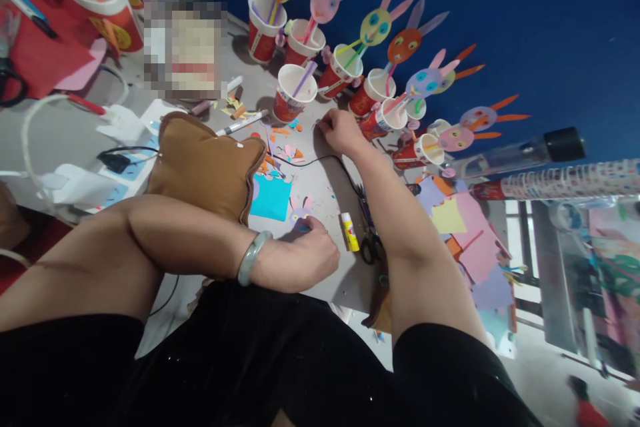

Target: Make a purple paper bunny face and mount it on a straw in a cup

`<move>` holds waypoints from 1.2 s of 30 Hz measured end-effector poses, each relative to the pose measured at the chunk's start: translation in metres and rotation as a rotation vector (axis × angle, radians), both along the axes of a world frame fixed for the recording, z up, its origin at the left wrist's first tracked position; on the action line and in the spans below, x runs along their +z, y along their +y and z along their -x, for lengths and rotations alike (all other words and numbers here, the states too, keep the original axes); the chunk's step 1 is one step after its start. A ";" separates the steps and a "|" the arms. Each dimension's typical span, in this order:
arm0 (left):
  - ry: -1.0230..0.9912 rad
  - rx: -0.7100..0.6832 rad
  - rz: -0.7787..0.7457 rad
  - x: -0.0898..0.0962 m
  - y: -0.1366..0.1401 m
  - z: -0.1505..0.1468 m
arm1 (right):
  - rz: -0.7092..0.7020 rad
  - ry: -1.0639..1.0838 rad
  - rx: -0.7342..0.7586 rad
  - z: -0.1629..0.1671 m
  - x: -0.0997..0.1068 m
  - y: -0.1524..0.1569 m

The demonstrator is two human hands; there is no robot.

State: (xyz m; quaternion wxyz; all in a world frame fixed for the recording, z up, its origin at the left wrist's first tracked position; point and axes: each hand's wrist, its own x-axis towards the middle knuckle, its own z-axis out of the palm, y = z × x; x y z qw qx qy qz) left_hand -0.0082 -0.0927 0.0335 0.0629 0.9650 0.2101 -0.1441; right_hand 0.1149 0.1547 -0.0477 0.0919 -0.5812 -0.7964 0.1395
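My left hand, with a pale green bangle at the wrist, is closed low over the table, its fingertips on a small purple paper rabbit face with pinkish ears. The fingers partly cover this cut-out. Farther off, my right hand reaches to the table beside a red and white paper cup with a purple straw. Its fingers are curled together; anything between them is too small to make out. Between my forearms lie a yellow glue stick and dark-handled scissors.
Several cups with paper rabbits on straws line the blue wall. A brown cushion lies left of a blue paper square and paper scraps. Coloured sheets are at right; a power strip with cables is at left.
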 end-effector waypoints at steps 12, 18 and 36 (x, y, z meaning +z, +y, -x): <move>0.024 -0.041 0.068 -0.001 0.001 -0.001 | 0.009 0.135 -0.016 0.023 -0.006 0.028; 0.027 -0.060 0.065 0.006 0.003 0.003 | 0.000 0.032 0.003 0.029 0.003 0.027; -0.023 -0.024 0.021 0.001 0.000 0.002 | 0.152 0.096 0.021 0.000 0.016 -0.012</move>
